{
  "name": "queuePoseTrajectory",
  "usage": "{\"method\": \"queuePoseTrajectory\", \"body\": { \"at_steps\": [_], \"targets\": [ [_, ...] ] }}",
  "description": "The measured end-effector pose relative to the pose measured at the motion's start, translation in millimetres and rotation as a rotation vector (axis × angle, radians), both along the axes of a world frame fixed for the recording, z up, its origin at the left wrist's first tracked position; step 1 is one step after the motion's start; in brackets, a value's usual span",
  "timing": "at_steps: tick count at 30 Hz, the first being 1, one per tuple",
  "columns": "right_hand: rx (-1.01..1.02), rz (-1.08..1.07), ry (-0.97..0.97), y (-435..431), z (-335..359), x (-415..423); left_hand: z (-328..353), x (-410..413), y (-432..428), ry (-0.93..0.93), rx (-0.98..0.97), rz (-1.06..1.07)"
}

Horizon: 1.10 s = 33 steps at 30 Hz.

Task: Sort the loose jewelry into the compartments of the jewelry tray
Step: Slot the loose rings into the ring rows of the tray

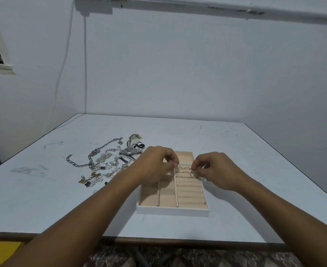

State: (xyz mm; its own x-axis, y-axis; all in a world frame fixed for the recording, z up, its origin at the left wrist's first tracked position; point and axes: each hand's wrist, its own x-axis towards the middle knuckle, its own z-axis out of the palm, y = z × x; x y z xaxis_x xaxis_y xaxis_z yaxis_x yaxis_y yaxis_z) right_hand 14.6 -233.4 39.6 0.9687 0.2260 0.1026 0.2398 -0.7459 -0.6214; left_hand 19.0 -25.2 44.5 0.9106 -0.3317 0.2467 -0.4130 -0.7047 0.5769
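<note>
Hands at tray (173, 211).
Left hand (158, 164) pinches a ring (177, 166), right hand (216, 168) a hoop (193, 174); loose pile (108, 162) at 10 o'clock.

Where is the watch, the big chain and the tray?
wristwatch (129, 150): head view, on its dial.
chunky silver chain (106, 145): head view, on one link.
jewelry tray (173, 211): head view, on its white front wall.

Nothing written, no label, brand, number or sign, can be read, and the dial of the wristwatch (129, 150), lying on the counter (235, 151) at about ten o'clock from the jewelry tray (173, 211), is too small to make out.
</note>
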Motion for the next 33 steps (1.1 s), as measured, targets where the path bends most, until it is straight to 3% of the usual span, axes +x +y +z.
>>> {"method": "queuePoseTrajectory", "body": {
  "at_steps": [16,33],
  "targets": [
    [-0.111,0.009,-0.054,-1,-6,-1,0,-3,-2,0.015,0.026,-0.008],
    [-0.457,0.174,-0.338,-6,-11,-8,-6,-2,-3,0.017,0.035,0.006]
  ]
}}
